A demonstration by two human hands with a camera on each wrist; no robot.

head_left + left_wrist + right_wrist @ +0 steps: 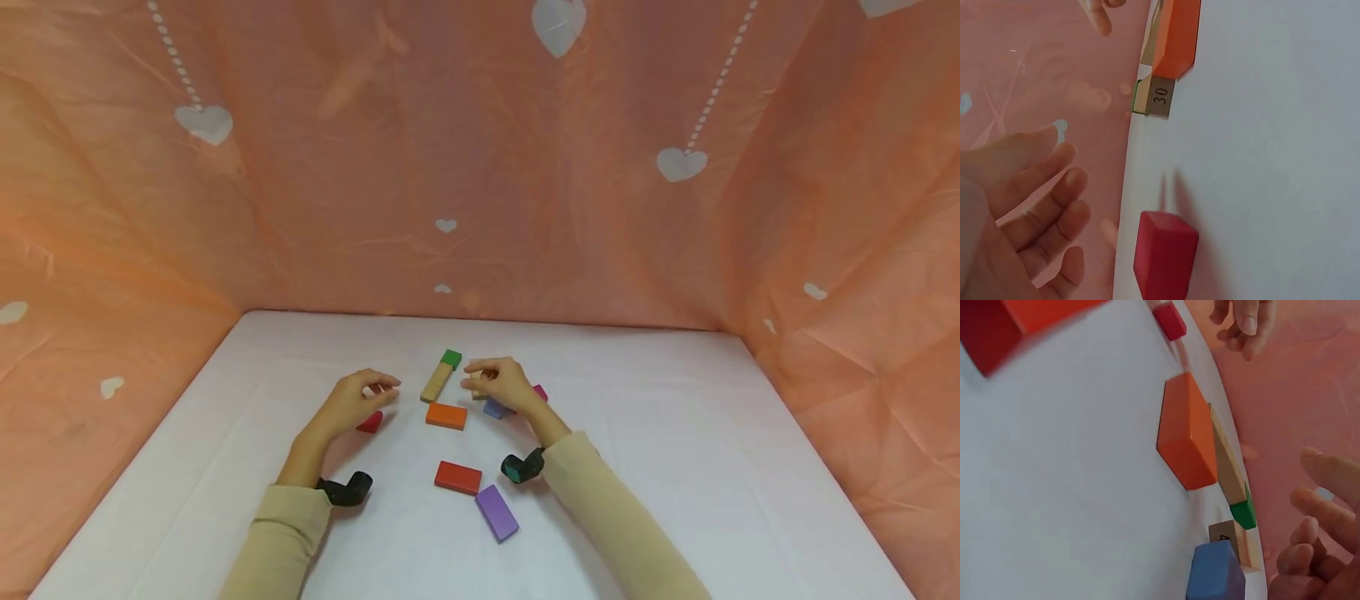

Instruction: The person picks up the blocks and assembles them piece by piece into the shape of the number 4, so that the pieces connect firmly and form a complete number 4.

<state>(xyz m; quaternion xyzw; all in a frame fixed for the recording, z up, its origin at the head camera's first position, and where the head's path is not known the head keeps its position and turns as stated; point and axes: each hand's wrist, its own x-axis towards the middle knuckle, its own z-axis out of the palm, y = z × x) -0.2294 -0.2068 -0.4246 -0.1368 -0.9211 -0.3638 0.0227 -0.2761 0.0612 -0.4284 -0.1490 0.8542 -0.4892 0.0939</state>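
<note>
My left hand [351,403] hovers over a crimson block [371,423], with its fingers bent loosely and nothing between them. In the left wrist view that block [1165,253] lies on the table below the fingers. My right hand [504,383], also holding nothing, is above a plain wooden block [478,393] and a blue block [496,408]; thumb and fingers are apart in the right wrist view. Between the hands lie a long wooden block [437,382] with a green block [452,358] at its far end, and an orange block [446,416] nearer.
A red block [458,477] and a purple block [497,513] lie nearer on the white table [675,467]. A magenta block [540,392] shows partly behind the right wrist. An orange curtain [480,167] with white hearts stands round the table's back and sides.
</note>
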